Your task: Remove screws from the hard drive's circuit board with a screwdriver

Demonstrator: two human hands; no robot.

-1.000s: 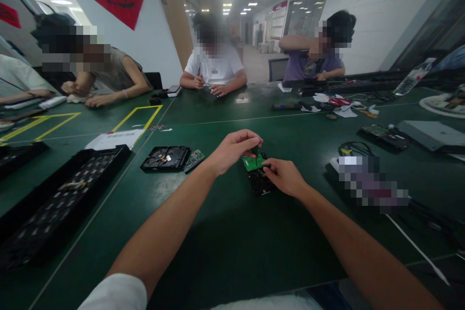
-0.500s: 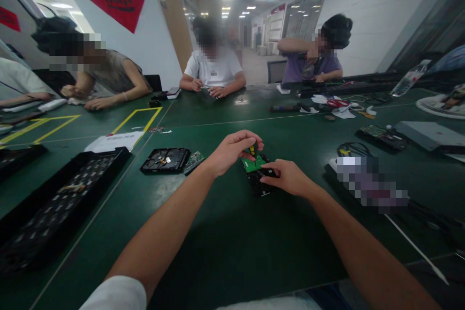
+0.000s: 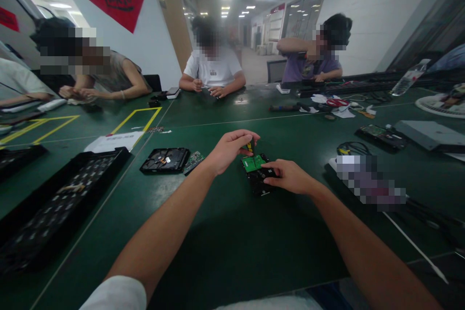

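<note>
A black hard drive (image 3: 258, 185) with a green circuit board (image 3: 253, 162) lies on the dark green table. My left hand (image 3: 232, 149) is closed on a small yellow and black screwdriver (image 3: 250, 146), held above the board's far part with its thin shaft pointing down. On the drive's right side rests my right hand (image 3: 288, 176), its thumb and fingers gripping the edge. To the left sit another opened black drive casing (image 3: 164, 161) and a loose circuit board (image 3: 194, 161).
A long black tray (image 3: 65, 198) stands at the left. At the right are a blurred-out device (image 3: 366, 181), cables, another drive (image 3: 382, 137) and a grey box (image 3: 430, 135). Several people sit across the table, with tools and scraps before one.
The screwdriver and the fingers of my left hand have shifted slightly, and its shaft now shows. My right thumb has moved a little to the right along the drive.
</note>
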